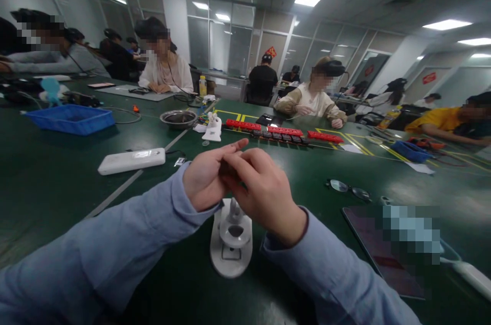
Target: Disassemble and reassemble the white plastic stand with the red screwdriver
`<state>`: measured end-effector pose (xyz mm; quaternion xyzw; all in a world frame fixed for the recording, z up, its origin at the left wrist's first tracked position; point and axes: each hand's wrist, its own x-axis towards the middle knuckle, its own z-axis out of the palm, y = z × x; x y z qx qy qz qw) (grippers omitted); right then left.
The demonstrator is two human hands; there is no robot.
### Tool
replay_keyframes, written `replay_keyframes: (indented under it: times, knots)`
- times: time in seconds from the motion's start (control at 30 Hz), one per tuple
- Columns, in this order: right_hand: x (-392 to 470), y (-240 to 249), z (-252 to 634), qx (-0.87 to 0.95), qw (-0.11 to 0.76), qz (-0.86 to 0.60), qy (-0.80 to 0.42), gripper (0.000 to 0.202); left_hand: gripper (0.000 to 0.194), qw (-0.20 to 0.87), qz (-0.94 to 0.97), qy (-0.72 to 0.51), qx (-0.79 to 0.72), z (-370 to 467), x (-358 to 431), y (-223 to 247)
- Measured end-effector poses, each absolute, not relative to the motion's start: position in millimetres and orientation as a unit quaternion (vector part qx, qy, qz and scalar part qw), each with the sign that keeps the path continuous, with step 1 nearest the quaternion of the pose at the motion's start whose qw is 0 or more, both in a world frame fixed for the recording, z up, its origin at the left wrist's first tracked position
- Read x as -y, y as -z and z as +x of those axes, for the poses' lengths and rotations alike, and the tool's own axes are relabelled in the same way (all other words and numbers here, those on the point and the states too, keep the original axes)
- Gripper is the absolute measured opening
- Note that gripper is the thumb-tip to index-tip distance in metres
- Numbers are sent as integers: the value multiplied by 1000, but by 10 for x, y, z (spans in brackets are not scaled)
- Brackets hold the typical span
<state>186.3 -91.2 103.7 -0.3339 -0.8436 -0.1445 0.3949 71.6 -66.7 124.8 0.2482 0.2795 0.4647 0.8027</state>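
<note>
My left hand is held palm up above the table, its visible fingers stretched out and the rest covered by my right hand. My right hand reaches over it with fingers bent and pressed together at the left palm. Whatever lies between the two hands, if anything, is hidden. Just below them stands a white device with an oval base and a round, ring-like part on top; my hands partly cover its far end.
A white bar-shaped box, a blue tray and a metal bowl are on the left. Red strips lie ahead. Glasses and a dark tablet are on the right. Several people sit around.
</note>
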Motion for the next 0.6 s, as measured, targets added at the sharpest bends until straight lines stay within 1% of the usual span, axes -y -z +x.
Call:
replay_keyframes:
  times: [0.07,0.23,0.33,0.43,0.5,0.6]
  knots:
    - [881,-967,1846,831,409,-349,145,20,24,798,218,-484,-285,760,707,-1222]
    - [855,-942,1907,787,511,-336,80,11,25,790,160,-521,-281,686,591,-1081]
    - [880,-1018,1971,772,536,-340,23,8,34,762,215,-522,-317,542,336,-824]
    - [883,-1054,2019,755,545,-362,-43,7,32,750,290,-460,-377,371,37,-458]
    - [866,-1050,2036,723,559,-388,-113,7,31,745,336,-423,-390,269,-95,-260]
    - [825,-1062,2069,654,571,-399,-295,13,36,717,432,-392,-382,166,-94,-114]
